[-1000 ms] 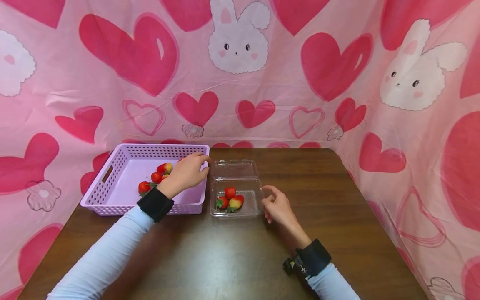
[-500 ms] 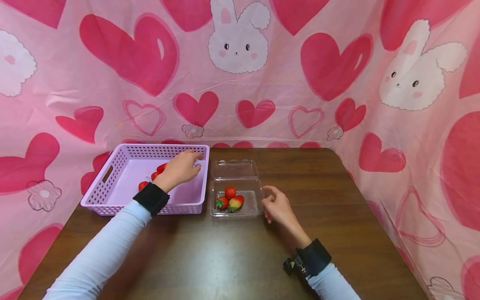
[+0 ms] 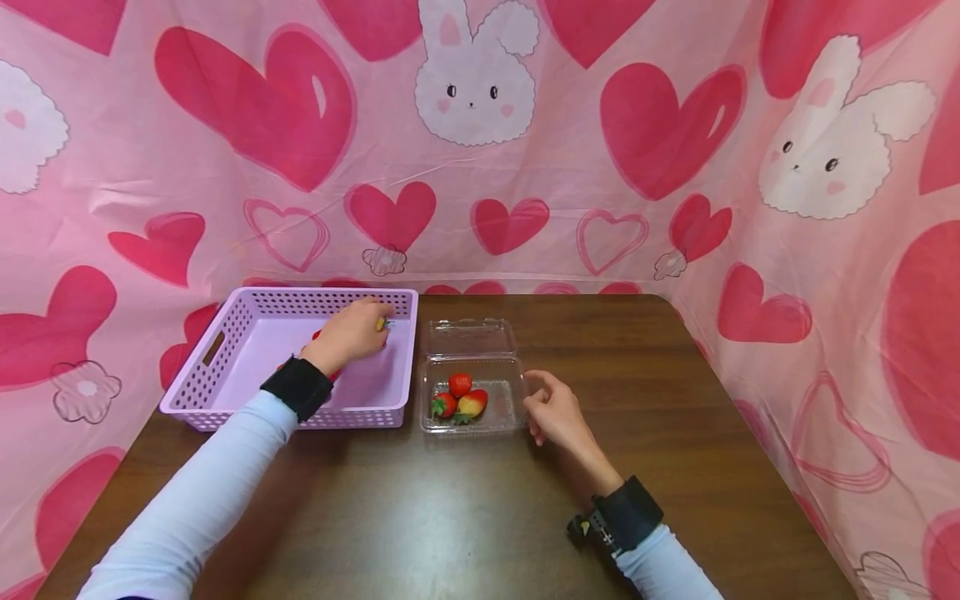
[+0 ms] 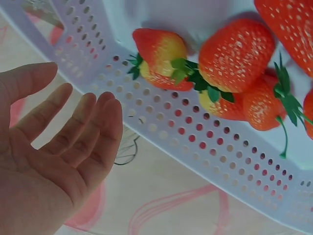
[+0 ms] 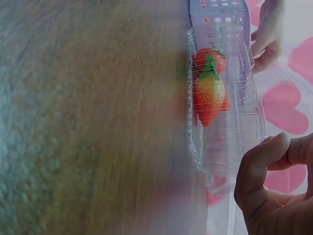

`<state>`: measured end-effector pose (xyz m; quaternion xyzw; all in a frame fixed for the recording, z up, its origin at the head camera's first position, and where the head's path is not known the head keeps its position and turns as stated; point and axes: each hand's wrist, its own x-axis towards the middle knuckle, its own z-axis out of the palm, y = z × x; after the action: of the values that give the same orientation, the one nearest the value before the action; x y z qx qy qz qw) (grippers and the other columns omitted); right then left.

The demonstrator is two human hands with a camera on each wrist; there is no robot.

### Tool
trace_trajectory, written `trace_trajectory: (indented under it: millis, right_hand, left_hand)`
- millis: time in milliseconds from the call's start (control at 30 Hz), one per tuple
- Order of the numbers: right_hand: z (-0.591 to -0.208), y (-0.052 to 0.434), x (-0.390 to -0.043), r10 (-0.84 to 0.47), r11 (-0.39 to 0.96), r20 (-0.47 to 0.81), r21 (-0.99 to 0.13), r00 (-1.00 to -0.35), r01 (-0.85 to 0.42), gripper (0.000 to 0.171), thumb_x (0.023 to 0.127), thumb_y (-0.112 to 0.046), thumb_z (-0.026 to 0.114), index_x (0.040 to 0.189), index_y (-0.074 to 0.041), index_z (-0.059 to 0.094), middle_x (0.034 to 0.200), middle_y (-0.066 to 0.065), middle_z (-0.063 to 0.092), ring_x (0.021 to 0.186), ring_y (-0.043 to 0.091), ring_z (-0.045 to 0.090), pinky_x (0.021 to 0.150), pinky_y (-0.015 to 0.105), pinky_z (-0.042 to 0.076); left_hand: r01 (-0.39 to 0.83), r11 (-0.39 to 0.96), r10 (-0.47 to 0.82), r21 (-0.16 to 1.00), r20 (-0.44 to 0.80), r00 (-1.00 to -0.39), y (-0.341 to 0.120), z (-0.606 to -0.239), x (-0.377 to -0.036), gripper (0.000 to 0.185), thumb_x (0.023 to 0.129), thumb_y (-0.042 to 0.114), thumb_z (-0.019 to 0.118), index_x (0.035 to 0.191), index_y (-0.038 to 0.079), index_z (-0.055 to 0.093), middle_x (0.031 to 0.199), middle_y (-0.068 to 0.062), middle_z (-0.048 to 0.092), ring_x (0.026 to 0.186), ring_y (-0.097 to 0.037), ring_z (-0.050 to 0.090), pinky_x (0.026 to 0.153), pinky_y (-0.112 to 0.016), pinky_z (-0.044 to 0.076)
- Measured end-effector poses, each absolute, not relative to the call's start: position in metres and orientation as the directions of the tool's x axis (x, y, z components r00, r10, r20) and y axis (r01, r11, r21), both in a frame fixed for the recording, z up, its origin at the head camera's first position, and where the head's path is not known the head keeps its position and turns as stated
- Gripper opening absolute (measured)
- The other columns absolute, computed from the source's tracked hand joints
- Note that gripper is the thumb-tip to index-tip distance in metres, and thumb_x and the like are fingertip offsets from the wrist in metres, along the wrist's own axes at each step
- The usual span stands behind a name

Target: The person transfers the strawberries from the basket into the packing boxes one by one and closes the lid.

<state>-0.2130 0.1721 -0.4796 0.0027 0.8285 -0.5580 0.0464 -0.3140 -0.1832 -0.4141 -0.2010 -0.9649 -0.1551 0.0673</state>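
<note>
Table (image 3: 480,517): dark brown wood in front of me, its grain running across.
Backdrop (image 3: 525,150): pink cloth hung behind the table and along both sides, wrinkled, printed with large red hearts.
Rabbits (image 3: 474,75): white cartoon bunny faces on the cloth, one at centre, another at right (image 3: 832,142).

The head view looks forward and down over the whole table (image 3: 465,517). Each wrist view sits close: the left at the basket (image 4: 205,147), the right at the clear box (image 5: 225,122); the head view shows both.
</note>
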Motion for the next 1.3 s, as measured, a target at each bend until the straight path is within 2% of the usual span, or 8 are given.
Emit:
trace_trajectory:
  millis: [267, 467, 667, 900, 1067, 1300]
  right_hand:
    - [-0.480, 0.172, -0.213, -0.048, 0.376, -0.080, -0.925, -0.996, 0.057, 0.048, 0.093, 0.001, 0.059, 0.141, -0.004, 0.058, 0.065, 0.009, 0.058, 0.043, 0.018, 0.052, 0.041, 0.036, 0.050]
    - [-0.482, 0.172, -0.213, -0.048, 0.386, -0.081, -0.921, -0.996, 0.057, 0.047, 0.094, 0.001, 0.058, 0.141, -0.005, 0.058, 0.066, 0.009, 0.058, 0.044, 0.018, 0.052, 0.041, 0.036, 0.050]
    - [-0.482, 0.172, -0.214, -0.047, 0.388, -0.078, -0.920, -0.996, 0.054, 0.048, 0.094, 0.001, 0.059, 0.141, -0.006, 0.058, 0.066, 0.009, 0.058, 0.043, 0.019, 0.053, 0.041, 0.037, 0.051]
    - [-0.483, 0.172, -0.213, -0.055, 0.386, -0.067, -0.922, -0.996, 0.041, 0.047, 0.094, 0.001, 0.059, 0.141, -0.005, 0.058, 0.064, 0.009, 0.058, 0.043, 0.019, 0.052, 0.041, 0.035, 0.050]
    - [-0.483, 0.173, -0.214, -0.048, 0.386, -0.072, -0.921, -0.996, 0.048, 0.047, 0.094, 0.001, 0.059, 0.140, -0.006, 0.059, 0.065, 0.009, 0.058, 0.043, 0.019, 0.052, 0.041, 0.035, 0.050]
    - [-0.482, 0.173, -0.214, -0.052, 0.384, -0.075, -0.922, -0.996, 0.049, 0.047, 0.094, 0.001, 0.058, 0.141, -0.006, 0.058, 0.065, 0.009, 0.058, 0.044, 0.019, 0.052, 0.041, 0.035, 0.050]
  left_hand:
    - [0.363, 0.898, 0.337, 0.249, 0.139, -0.931, -0.190, -0.419, -0.323, 0.016, 0.086, 0.008, 0.073, 0.102, 0.006, 0.073, 0.101, -0.020, 0.064, 0.099, -0.043, 0.065, 0.079, -0.063, 0.053]
    - [0.377, 0.900, 0.360, 0.218, 0.115, -0.926, -0.193, -0.425, -0.327, 0.009, 0.086, 0.009, 0.075, 0.094, 0.006, 0.070, 0.096, -0.017, 0.064, 0.095, -0.041, 0.065, 0.075, -0.060, 0.053]
    - [0.363, 0.912, 0.359, 0.194, 0.057, -0.932, -0.200, -0.433, -0.333, 0.018, 0.087, 0.009, 0.077, 0.104, 0.004, 0.076, 0.100, -0.017, 0.067, 0.093, -0.037, 0.063, 0.076, -0.055, 0.053]
    - [0.364, 0.913, 0.363, 0.185, 0.040, -0.931, -0.207, -0.439, -0.333, 0.010, 0.088, 0.008, 0.076, 0.097, 0.008, 0.074, 0.094, -0.016, 0.066, 0.090, -0.037, 0.061, 0.074, -0.052, 0.051]
    - [0.339, 0.919, 0.343, 0.202, 0.018, -0.939, -0.206, -0.439, -0.335, 0.017, 0.088, 0.007, 0.076, 0.106, 0.007, 0.075, 0.100, -0.017, 0.067, 0.093, -0.037, 0.060, 0.080, -0.052, 0.051]
    - [0.331, 0.923, 0.340, 0.198, -0.013, -0.940, -0.206, -0.441, -0.335, 0.008, 0.090, 0.008, 0.075, 0.098, 0.008, 0.071, 0.095, -0.017, 0.065, 0.092, -0.037, 0.059, 0.077, -0.052, 0.051]
